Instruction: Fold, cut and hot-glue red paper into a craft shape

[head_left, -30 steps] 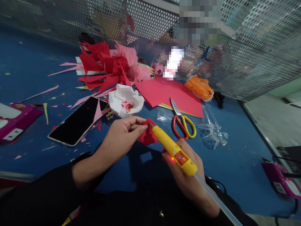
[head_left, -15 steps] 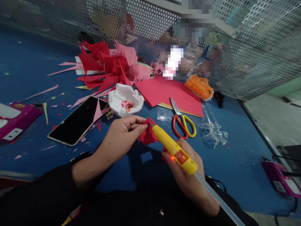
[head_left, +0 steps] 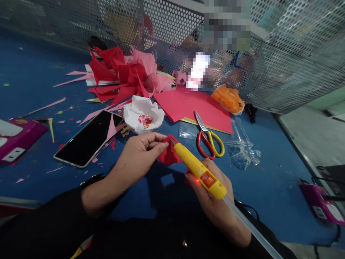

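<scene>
Between its thumb and fingers my left hand [head_left: 141, 153] pinches a small piece of red paper [head_left: 168, 154]. My right hand [head_left: 217, 196] is wrapped round a yellow hot glue gun [head_left: 198, 169], whose metal nozzle meets the paper's upper part close to my left thumb. A long clear glue stick [head_left: 250, 226] trails out of the gun's back end, and a small red light glows near my right thumb. Just beyond my left hand sits a bowl [head_left: 132, 120] lined with white paper, with red and pink scraps in it. Scissors [head_left: 206, 138] with red and yellow handles lie beyond the gun.
A black-screened phone [head_left: 87, 140] lies to the left, among paper scraps. Behind are crumpled red and pink paper [head_left: 118, 73], red sheets [head_left: 194, 104], an orange packet [head_left: 229, 99] and a perforated metal panel [head_left: 172, 25]. Purple power strips [head_left: 27, 133] stand at either side.
Hardly anything differs. Both hands, the red paper and the glue gun keep their places; the whole view has shifted very slightly.
</scene>
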Action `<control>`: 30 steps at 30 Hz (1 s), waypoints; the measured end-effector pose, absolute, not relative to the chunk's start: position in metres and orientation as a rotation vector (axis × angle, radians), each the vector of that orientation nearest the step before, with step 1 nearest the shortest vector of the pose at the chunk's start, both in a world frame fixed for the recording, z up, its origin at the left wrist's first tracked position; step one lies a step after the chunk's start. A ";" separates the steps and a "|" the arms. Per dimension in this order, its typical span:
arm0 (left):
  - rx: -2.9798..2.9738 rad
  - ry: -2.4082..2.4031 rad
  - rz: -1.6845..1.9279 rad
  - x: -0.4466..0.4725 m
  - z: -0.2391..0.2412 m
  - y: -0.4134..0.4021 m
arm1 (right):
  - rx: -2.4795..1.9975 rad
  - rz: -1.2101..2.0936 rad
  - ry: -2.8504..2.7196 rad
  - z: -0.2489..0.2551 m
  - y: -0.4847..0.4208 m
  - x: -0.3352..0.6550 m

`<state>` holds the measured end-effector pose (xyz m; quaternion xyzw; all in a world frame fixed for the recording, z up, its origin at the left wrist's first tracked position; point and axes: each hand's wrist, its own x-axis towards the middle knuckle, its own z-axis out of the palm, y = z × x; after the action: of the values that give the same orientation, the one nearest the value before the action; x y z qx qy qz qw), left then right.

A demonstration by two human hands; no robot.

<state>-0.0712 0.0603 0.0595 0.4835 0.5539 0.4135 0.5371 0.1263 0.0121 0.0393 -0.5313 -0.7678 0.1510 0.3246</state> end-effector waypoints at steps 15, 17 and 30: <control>1.411 1.446 0.995 -0.076 0.054 0.059 | -1.329 0.465 -1.964 0.032 0.010 0.130; 1.483 1.476 1.006 -0.076 0.053 0.058 | -1.346 0.472 -1.952 0.032 0.010 0.130; 1.237 1.371 0.921 -0.074 0.055 0.059 | -1.328 0.519 -1.828 0.039 0.014 0.135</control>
<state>-0.0737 0.0592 0.0549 0.5144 0.5701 0.3830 0.5135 0.1351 0.0137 0.0388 -0.5249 -0.7228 0.2053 0.3999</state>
